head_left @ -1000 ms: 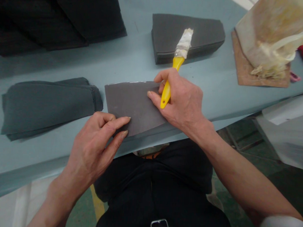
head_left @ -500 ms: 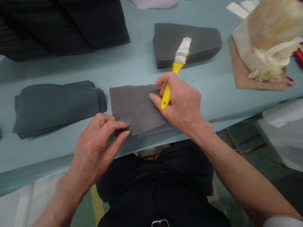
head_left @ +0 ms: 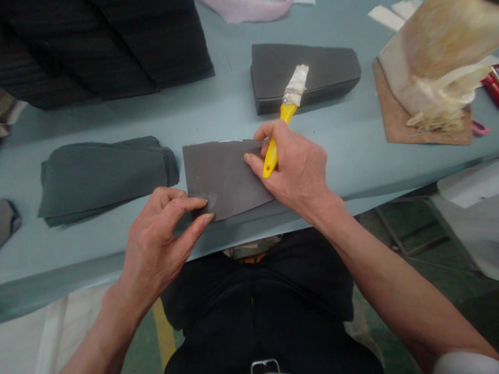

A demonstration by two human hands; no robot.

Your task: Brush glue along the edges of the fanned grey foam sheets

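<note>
A flat grey tapered panel (head_left: 225, 178) lies before me near the table's front edge, with a wet, shiny line along its far edge. My left hand (head_left: 161, 233) pinches the panel's near left corner between thumb and forefinger. In my right hand (head_left: 299, 164) is a paintbrush (head_left: 294, 87) with a yellow handle, its whitish, coated bristles pointing away from me. The thumb and fingers of that hand also rest on the panel's right part, hiding its right end. To the left sits a pile of dark green-grey cloth pieces (head_left: 102, 176).
Behind the panel stands a stack of grey tapered pieces (head_left: 270, 65). A glue-smeared container (head_left: 421, 56) sits on a brown board (head_left: 389, 118) at right. Tall black stacks (head_left: 115, 35) fill the back left. A pink strip (head_left: 247, 9) lies at the back of the blue-covered table (head_left: 219, 112).
The view has shifted slightly, bringing more of the table's left end into sight. Both hands keep nearly the same hold on the panel and paintbrush.
</note>
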